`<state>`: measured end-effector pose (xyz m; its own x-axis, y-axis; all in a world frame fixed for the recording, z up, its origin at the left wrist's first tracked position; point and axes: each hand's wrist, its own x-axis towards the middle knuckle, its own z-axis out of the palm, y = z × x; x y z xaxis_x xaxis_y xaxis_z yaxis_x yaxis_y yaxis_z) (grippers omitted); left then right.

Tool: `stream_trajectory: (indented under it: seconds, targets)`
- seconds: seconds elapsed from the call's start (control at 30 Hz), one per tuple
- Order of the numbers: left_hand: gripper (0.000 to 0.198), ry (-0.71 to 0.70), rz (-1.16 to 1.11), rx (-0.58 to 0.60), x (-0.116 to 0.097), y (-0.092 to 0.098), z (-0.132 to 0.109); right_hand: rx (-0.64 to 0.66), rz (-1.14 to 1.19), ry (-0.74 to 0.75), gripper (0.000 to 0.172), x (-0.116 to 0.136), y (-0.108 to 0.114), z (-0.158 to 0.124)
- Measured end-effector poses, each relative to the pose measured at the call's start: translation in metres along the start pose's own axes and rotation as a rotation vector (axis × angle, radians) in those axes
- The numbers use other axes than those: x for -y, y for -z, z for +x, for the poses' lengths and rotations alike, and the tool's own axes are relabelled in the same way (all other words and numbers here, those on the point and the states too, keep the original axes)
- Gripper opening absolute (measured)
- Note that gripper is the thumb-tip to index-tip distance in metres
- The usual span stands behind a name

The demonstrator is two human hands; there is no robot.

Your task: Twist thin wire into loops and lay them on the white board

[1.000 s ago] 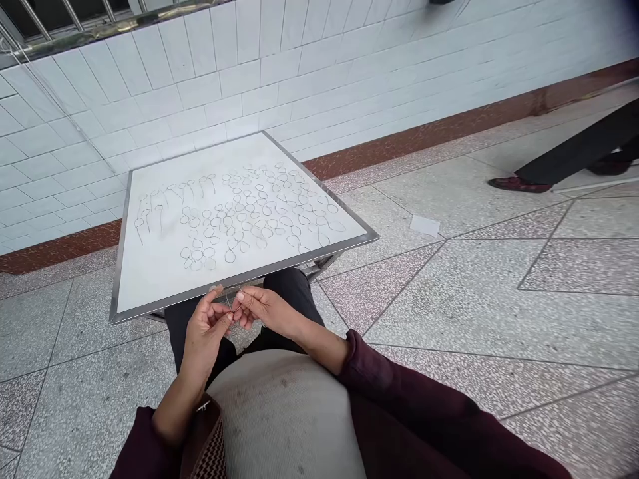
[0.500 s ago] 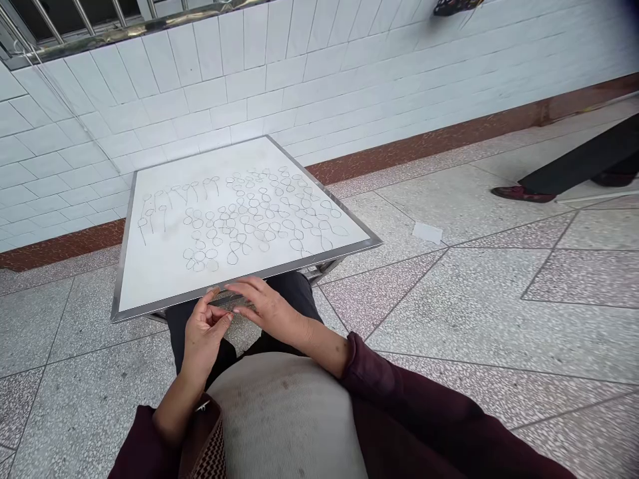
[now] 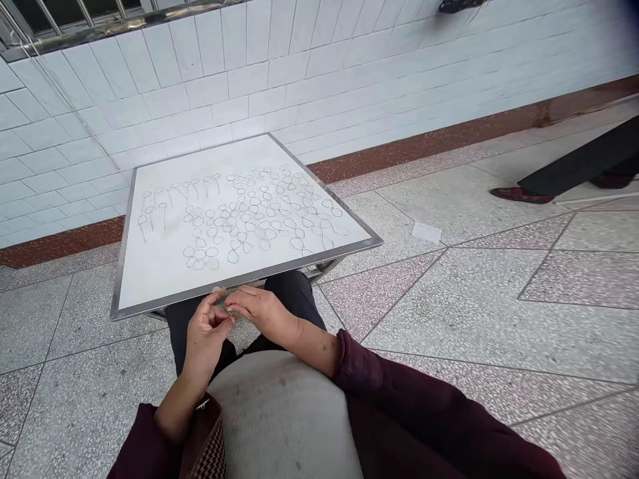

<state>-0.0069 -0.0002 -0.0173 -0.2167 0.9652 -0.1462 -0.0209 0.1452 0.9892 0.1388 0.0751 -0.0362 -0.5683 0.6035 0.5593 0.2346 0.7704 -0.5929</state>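
My left hand (image 3: 207, 336) is held over my lap, just below the table's near edge, with thumb and fingertips closed in a pinch. My right hand (image 3: 262, 313) meets it from the right, its fingers pressed together and bent downward. Between the fingertips a thin wire-like piece (image 3: 230, 311) barely shows; most of it is hidden. In front of me stands a white-topped table (image 3: 200, 159) with a metal rim. On it lie many thin wire shapes: figure-eights and joined loops (image 3: 269, 213) at the middle and right, single loops with straight tails (image 3: 194, 189) at the left.
A white tiled wall (image 3: 210, 93) rises behind the table, with a barred window (image 3: 74, 16) at upper left. On the speckled floor at right lies a white paper (image 3: 426, 232). Farther right, another person's dark trouser leg (image 3: 574, 163) and shoe are visible.
My right hand has moved slightly down and left, and its fingers, spread before, have come together at my left fingertips. My left hand stays nearly in place. The table's wire shapes look unchanged.
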Motion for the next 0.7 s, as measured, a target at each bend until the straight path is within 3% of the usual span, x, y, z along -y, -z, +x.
stream_trajectory:
  seconds: [0.3,0.5,0.7]
  targets:
    - [0.048,0.037,-0.010,0.060,0.000,0.003,-0.002,0.012,0.070,-0.095,0.018,-0.003,0.000,-0.003]
    - [0.047,0.015,0.026,0.022,0.000,0.003,-0.001,0.014,0.150,-0.171,0.024,-0.004,0.004,-0.004]
    - [0.053,-0.008,0.066,-0.010,-0.005,0.000,-0.003,0.038,-0.017,-0.136,0.024,0.000,0.007,-0.004]
